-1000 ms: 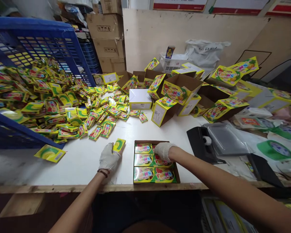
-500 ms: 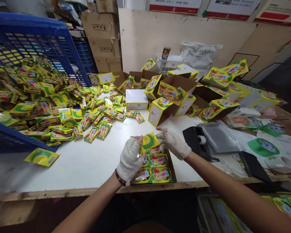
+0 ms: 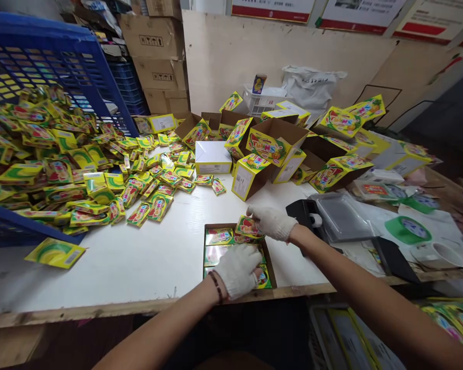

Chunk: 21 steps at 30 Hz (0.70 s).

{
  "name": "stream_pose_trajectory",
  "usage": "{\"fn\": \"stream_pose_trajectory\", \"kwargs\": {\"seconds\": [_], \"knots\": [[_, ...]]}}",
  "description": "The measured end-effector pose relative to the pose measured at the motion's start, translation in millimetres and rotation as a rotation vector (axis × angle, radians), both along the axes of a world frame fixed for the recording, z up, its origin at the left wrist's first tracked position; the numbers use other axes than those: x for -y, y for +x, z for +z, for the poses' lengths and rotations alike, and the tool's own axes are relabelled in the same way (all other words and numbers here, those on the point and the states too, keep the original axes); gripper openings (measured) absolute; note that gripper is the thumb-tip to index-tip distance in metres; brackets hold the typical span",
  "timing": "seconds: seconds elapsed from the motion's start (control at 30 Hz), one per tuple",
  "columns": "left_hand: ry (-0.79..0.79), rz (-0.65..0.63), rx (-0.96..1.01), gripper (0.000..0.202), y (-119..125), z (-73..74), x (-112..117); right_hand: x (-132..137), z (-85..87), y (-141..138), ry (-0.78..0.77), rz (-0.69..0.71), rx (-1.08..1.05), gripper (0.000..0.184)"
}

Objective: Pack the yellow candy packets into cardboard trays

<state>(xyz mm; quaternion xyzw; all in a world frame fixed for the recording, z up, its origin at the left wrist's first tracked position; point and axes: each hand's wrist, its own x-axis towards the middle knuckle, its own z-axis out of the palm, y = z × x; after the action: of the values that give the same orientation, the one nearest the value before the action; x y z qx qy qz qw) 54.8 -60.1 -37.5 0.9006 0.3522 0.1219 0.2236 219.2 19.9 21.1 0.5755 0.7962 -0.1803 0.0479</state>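
A shallow brown cardboard tray (image 3: 207,228) lies at the table's front edge, filled with flat yellow packets. My left hand (image 3: 237,270), in a white knit glove, rests palm down on the packets in the tray's near part, fingers closed over them. My right hand (image 3: 270,222), also gloved, pinches a yellow and red packet (image 3: 247,226) at the tray's far right corner, tilted over the packets below.
A blue crate (image 3: 57,67) on its side spills a heap of packets (image 3: 77,164) across the left. One loose packet (image 3: 55,253) lies near the front left. Open yellow cartons (image 3: 278,146) crowd the back. A black tape dispenser (image 3: 306,213) and green tape roll (image 3: 408,229) lie right.
Both hands came down from holding a packet above the tray. The right hand now sets a packet at the tray's far right, and the left hand presses on the near packets.
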Motion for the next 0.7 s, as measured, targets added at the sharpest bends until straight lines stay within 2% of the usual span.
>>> {"fn": "stream_pose_trajectory", "kwargs": {"seconds": [0.07, 0.13, 0.37, 0.47, 0.57, 0.63, 0.7], "knots": [[0.086, -0.058, -0.108, 0.031, 14, -4.3, 3, 0, -4.4, -6, -0.016, 0.053, 0.166, 0.033], [0.109, -0.051, -0.166, 0.039, 21, -7.6, 6, 2, -10.4, -14, -0.016, 0.112, 0.241, 0.030], [0.100, -0.034, -0.167, 0.036, 17, -16.7, 22, 10, -18.6, -33, 0.005, 0.197, 0.320, 0.022], [0.086, -0.050, -0.176, 0.033, 15, -12.2, 31, 21, -23.6, -29, 0.075, 0.224, 0.314, 0.024], [0.052, -0.079, -0.029, 0.023, 2, -2.9, 27, 36, -35.5, -23, 0.186, 0.263, 0.262, 0.026], [0.090, 0.049, 0.153, 0.019, -21, 1.9, 9, 44, -46.2, -20, 0.275, 0.274, 0.228, 0.027], [0.201, 0.358, 0.244, 0.023, -57, 4.4, -19, 50, -56.3, -19, 0.361, 0.282, 0.220, 0.030]]}}
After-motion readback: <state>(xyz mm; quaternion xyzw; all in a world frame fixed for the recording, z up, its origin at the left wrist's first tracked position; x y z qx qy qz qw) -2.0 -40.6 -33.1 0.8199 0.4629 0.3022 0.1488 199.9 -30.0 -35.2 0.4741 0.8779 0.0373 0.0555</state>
